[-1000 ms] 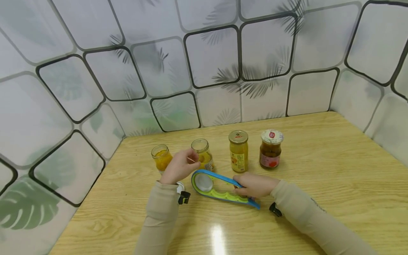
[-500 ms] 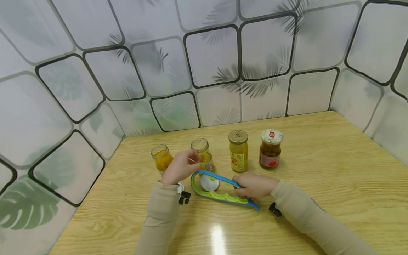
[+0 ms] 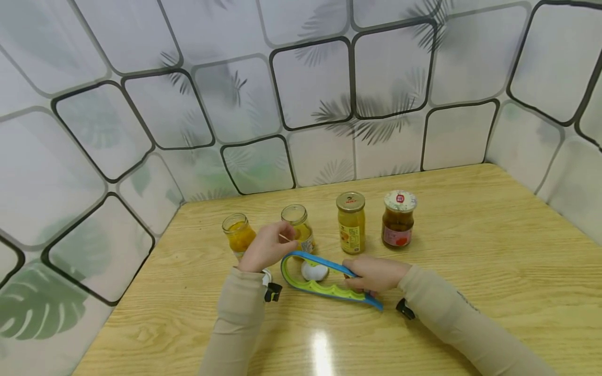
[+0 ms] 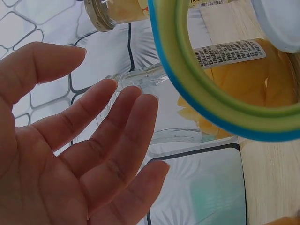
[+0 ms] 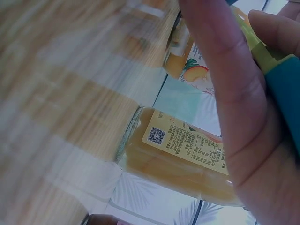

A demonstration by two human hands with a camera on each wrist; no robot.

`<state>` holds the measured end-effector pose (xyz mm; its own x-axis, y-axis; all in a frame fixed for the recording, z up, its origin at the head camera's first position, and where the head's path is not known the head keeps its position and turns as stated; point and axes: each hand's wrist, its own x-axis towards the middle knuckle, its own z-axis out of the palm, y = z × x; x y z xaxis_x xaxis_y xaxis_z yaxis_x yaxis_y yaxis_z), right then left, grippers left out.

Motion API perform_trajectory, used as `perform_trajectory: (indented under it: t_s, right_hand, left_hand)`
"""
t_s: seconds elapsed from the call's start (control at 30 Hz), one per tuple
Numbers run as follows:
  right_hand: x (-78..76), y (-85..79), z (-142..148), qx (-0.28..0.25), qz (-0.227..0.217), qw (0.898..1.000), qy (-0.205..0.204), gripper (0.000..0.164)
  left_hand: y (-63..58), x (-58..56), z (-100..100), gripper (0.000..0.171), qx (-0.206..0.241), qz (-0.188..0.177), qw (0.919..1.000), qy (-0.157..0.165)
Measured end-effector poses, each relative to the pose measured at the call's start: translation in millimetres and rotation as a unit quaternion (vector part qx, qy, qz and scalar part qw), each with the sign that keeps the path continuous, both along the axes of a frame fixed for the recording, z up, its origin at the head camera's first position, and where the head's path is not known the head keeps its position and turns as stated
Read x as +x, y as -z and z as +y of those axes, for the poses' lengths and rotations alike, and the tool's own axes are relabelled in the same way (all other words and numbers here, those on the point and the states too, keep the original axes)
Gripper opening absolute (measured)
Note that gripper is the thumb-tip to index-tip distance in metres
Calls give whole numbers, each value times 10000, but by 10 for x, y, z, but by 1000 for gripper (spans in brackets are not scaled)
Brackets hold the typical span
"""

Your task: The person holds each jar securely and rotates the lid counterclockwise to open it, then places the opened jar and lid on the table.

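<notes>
My right hand (image 3: 378, 272) grips the handles of a blue and green jar opener (image 3: 324, 288), whose loop points left above the table. Seen through the loop, a white jar lid (image 3: 314, 271) lies on the wood. Left of the loop, my left hand (image 3: 268, 245) is raised with loosely bent fingers and holds nothing. Those fingers overlap an uncovered glass jar (image 3: 301, 230) of yellow fruit in the head view. The left wrist view has the loop (image 4: 173, 70) crossing in front of that jar. Part of a second white lid (image 3: 266, 277) shows beside the left wrist.
Another uncovered jar (image 3: 239, 235) with orange contents stands to the left, partly behind the left hand. Beyond the right hand are a gold-lidded yellow jar (image 3: 351, 224) and a dark brown jar (image 3: 397, 222) with a patterned white lid. A patterned wall (image 3: 320, 151) borders the table (image 3: 470, 235).
The white lid has dropped out of the jar opener's loop, tilted, and come to lie flat on the table slightly right of where it was. Both hands stay nearly still.
</notes>
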<state>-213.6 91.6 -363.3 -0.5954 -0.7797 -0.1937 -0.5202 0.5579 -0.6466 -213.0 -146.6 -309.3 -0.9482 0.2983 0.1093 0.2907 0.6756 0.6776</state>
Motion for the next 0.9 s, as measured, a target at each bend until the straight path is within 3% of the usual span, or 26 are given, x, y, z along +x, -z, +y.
perform_trajectory:
  t_s: [0.53, 0.9]
  right_hand:
    - [-7, 12, 2, -4, 89, 9999, -99, 14]
    - [-50, -110, 151, -273, 768, 9957, -441, 15]
  left_hand:
    - [-24, 24, 10, 13, -18, -63, 10000, -39]
    - [-21, 23, -23, 8, -37, 25, 9996, -274]
